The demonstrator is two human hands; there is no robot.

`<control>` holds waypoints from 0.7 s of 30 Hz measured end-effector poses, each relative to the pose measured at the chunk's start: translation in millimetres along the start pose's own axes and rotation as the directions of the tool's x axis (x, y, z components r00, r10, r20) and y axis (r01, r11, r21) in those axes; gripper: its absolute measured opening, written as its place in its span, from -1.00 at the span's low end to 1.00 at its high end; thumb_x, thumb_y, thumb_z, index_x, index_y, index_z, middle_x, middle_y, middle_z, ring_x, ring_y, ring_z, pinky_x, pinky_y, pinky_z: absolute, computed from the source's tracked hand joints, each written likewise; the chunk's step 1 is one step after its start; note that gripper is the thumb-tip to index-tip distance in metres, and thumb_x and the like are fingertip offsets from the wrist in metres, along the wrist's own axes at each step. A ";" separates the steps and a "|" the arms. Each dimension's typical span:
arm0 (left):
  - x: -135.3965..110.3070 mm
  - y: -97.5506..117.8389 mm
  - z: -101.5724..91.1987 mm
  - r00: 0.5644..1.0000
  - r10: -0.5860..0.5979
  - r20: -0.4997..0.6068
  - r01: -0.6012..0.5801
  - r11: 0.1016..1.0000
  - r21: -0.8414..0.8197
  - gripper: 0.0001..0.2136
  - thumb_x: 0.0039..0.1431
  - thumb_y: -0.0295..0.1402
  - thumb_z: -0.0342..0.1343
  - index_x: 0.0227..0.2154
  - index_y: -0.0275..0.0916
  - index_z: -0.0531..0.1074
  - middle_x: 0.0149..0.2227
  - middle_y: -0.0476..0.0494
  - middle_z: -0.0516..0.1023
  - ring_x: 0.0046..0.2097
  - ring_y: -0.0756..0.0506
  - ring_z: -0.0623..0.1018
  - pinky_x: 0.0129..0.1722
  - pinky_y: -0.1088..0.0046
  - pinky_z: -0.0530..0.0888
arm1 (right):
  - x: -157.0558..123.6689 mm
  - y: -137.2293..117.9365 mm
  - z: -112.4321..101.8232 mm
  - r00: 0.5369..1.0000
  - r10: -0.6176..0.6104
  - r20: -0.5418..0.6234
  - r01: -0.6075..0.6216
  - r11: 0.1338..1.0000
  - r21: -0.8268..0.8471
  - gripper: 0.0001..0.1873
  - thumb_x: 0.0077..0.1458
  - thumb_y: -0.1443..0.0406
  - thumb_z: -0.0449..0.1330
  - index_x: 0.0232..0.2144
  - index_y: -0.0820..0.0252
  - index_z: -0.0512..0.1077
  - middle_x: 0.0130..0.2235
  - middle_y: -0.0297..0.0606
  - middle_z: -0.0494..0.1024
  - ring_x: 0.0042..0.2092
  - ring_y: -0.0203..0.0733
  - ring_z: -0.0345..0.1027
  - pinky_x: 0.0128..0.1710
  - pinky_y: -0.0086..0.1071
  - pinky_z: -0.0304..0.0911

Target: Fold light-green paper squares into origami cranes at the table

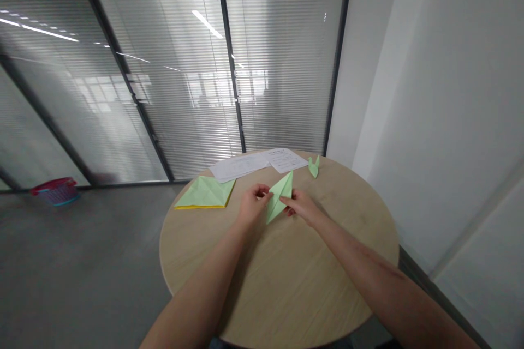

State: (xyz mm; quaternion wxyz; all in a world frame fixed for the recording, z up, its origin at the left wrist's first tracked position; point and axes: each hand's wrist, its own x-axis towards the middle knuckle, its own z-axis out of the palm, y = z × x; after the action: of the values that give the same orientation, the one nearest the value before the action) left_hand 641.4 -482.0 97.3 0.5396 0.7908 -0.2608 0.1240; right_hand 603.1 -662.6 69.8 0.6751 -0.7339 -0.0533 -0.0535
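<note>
A piece of folded light green paper (279,198), shaped like a long diamond with a crease down its middle, is held up over the round table. My left hand (254,203) pinches its left edge between thumb and fingers. On the right edge, my right hand (302,206) grips it, the thumb lying on the front face and the fingers behind. Beyond my right hand stands a small green folded paper bird (314,167). To the left lies a stack of green paper (207,193) with a yellow sheet showing along its near edge.
White printed sheets (241,166) lie at the far side of the wooden table (295,283). Behind it is a glass partition with blinds (286,65); a white wall (450,92) rises on the right. A red and blue basket (57,192) sits on the floor at far left.
</note>
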 end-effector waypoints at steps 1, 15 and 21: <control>-0.4 0.8 -0.1 1.000 0.005 -0.008 -0.005 1.000 0.019 -0.81 0.00 -0.27 0.16 -0.35 -0.27 0.49 -0.40 -0.09 0.52 -0.41 -0.02 0.46 -0.43 0.49 0.36 | -0.2 -0.1 0.5 1.000 -0.005 0.004 0.005 1.000 -0.013 -0.69 -0.02 0.15 0.26 -0.29 0.27 0.45 -0.42 -0.22 0.53 -0.53 -0.31 0.35 -0.58 -0.49 0.27; -2.0 8.6 2.5 0.988 -0.124 0.090 0.140 0.968 -0.209 -0.75 -0.05 -0.19 0.19 -0.41 -0.30 0.48 -0.45 -0.09 0.49 -0.42 -0.03 0.44 -0.46 0.48 0.39 | -0.4 4.1 1.1 0.998 -0.027 -0.060 0.022 0.997 -0.080 -0.67 0.01 0.11 0.20 -0.30 0.26 0.47 -0.36 -0.17 0.57 -0.50 -0.26 0.37 -0.58 -0.47 0.24; -4.5 12.0 1.4 0.965 -0.242 0.105 0.263 0.896 -0.357 -0.68 -0.03 -0.10 0.17 -0.39 -0.30 0.53 -0.34 -0.20 0.54 -0.30 -0.10 0.49 -0.42 0.45 0.43 | -2.5 -1.2 2.5 0.997 -0.019 -0.075 0.017 0.999 -0.032 -0.66 0.01 0.09 0.19 -0.32 0.27 0.46 -0.38 -0.18 0.55 -0.49 -0.26 0.36 -0.58 -0.47 0.24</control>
State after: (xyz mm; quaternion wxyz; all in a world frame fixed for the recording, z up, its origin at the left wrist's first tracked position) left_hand 631.0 -485.5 104.1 0.6819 0.7060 -0.1901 -0.0210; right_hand 600.4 -660.0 70.4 0.6645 -0.7413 -0.0335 -0.0881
